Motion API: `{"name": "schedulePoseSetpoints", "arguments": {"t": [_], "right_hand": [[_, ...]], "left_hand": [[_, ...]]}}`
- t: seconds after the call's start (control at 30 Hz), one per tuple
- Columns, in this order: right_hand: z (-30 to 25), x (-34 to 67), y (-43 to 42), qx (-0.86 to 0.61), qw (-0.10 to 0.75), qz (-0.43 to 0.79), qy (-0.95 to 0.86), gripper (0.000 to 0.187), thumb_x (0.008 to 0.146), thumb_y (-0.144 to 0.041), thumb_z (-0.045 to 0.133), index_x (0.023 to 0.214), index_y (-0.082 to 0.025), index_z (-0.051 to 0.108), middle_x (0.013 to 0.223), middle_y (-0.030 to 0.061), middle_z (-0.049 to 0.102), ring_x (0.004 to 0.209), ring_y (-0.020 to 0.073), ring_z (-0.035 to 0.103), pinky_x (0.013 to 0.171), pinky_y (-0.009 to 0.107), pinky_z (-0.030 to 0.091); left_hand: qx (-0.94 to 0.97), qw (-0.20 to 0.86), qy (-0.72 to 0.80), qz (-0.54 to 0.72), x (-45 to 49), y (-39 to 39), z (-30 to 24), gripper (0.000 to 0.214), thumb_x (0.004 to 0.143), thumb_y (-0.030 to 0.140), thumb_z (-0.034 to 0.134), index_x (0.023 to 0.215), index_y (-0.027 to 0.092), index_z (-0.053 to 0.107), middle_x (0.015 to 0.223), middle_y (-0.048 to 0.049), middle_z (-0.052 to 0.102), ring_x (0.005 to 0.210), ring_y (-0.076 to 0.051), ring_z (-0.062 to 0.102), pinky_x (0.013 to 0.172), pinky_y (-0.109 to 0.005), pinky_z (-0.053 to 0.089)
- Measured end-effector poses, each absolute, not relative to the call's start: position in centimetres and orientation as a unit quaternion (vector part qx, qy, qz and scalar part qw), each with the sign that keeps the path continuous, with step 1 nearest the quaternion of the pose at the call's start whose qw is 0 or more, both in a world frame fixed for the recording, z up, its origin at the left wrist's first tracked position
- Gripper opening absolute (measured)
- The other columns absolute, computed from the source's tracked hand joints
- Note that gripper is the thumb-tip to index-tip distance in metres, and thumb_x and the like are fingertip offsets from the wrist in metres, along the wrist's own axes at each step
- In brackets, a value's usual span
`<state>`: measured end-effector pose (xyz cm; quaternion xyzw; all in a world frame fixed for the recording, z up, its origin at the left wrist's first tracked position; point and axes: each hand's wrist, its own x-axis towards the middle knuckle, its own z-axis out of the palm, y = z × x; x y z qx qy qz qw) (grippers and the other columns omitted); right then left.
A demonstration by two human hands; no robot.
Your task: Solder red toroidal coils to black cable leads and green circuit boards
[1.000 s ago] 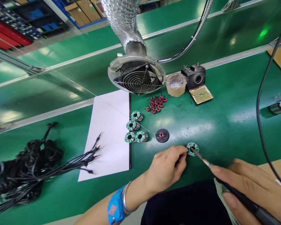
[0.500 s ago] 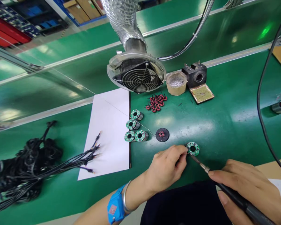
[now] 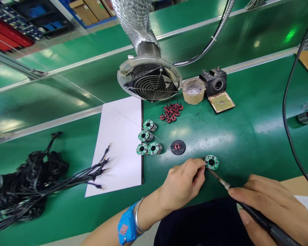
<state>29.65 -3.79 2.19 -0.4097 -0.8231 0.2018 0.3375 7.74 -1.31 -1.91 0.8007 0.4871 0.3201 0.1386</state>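
A small round green circuit board (image 3: 212, 162) lies on the green bench. My left hand (image 3: 182, 186) rests beside it with its fingers pinched together, fingertips touching the board's left edge; what they pinch, if anything, is too small to name. My right hand (image 3: 274, 203) grips a black soldering iron (image 3: 256, 214). The iron's metal tip (image 3: 215, 177) points up-left and ends at the board's lower left edge.
Several green-topped round parts (image 3: 147, 140) sit by a white sheet (image 3: 118, 150), with a black disc (image 3: 178, 147), a pile of red coils (image 3: 171, 112), a fume extractor fan (image 3: 150, 83), a solder pot (image 3: 193, 90), an iron stand with sponge (image 3: 217, 90). Black cables (image 3: 33, 182) lie left.
The iron's tip has drawn back from the top of the round board to its lower left edge. My right hand slid slightly toward me. My left hand has barely moved.
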Motion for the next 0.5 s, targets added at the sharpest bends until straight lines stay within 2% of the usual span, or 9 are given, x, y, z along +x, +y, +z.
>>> {"name": "schedulePoseSetpoints", "arguments": {"t": [0.5], "right_hand": [[2.24, 29.61, -3.95, -0.416, 0.337, 0.179, -0.826, 0.026, 0.084, -0.009, 0.051, 0.104, -0.020, 0.065, 0.083, 0.0053, 0.070, 0.079, 0.0206, 0.067, 0.075, 0.036, 0.055]], "left_hand": [[0.828, 0.115, 0.450, 0.315, 7.37, -1.41, -2.32, 0.013, 0.092, 0.012, 0.052, 0.103, 0.019, 0.054, 0.078, 0.0012, 0.071, 0.062, -0.011, 0.068, 0.056, -0.020, 0.053]]}}
